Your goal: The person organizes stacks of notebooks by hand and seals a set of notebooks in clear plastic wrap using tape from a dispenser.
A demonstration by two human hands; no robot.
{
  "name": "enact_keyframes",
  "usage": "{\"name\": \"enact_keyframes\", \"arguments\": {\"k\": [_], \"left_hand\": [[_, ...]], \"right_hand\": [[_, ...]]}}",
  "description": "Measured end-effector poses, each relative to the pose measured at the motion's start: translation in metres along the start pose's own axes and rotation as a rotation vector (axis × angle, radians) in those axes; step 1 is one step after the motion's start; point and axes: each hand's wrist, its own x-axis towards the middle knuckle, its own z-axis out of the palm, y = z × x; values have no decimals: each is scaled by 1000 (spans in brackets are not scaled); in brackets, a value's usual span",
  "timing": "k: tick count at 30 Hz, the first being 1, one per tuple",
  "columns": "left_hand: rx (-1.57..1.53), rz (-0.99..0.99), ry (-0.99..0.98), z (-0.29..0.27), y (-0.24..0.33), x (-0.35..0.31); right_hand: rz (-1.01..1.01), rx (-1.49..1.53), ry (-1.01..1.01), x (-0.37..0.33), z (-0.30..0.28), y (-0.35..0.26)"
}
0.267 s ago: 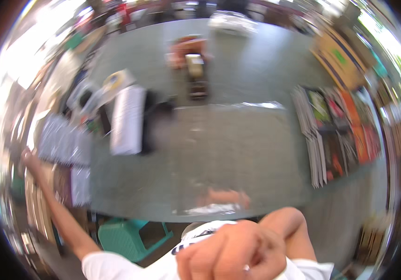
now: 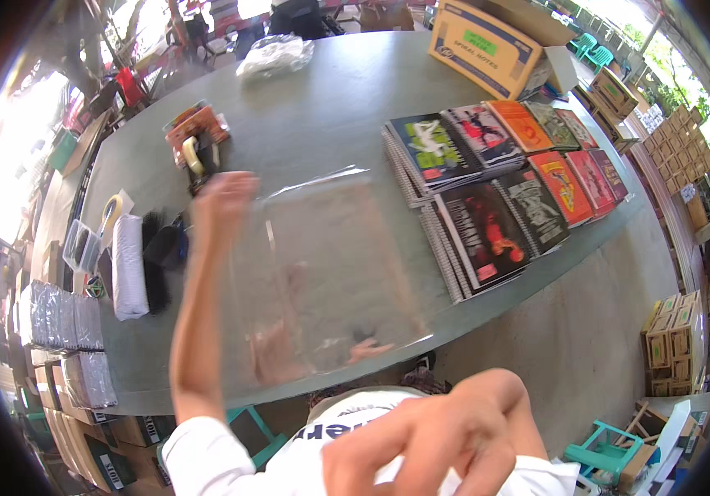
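My left hand (image 2: 227, 197) is stretched over the table, blurred, beside a black tape dispenser (image 2: 198, 157) with a roll of pale tape. Its fingers are too smeared to tell whether they hold anything. Below and right of it, a clear plastic sheet or bag (image 2: 338, 256) lies flat on the grey-green table (image 2: 330, 99). My right hand (image 2: 421, 446) is raised close to the camera, in front of my white shirt, with the fingers curled in. What it may hold is hidden.
Stacks of spiral notebooks (image 2: 487, 231) cover the right side, with an open cardboard box (image 2: 487, 50) behind. Left of my arm lie a white wrapped bundle (image 2: 129, 264), a black brush-like thing (image 2: 159, 248) and a tape roll (image 2: 111, 213). Crumpled clear plastic (image 2: 276, 56) sits at the far edge.
My left arm has swung in from the far left, and the hand is now beside the tape dispenser. The view has turned to the right. My right hand stays raised near the camera.
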Motion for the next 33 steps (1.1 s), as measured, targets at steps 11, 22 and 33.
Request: {"name": "enact_keyframes", "arguments": {"k": [11, 22, 33], "left_hand": [[524, 332, -501, 330, 144, 20], [27, 663, -473, 273, 313, -89], [-477, 193, -241, 205, 315, -46]], "right_hand": [[282, -1267, 1328, -283, -49, -148], [233, 106, 1183, -328, -224, -210], [594, -421, 1429, -448, -274, -297]]}}
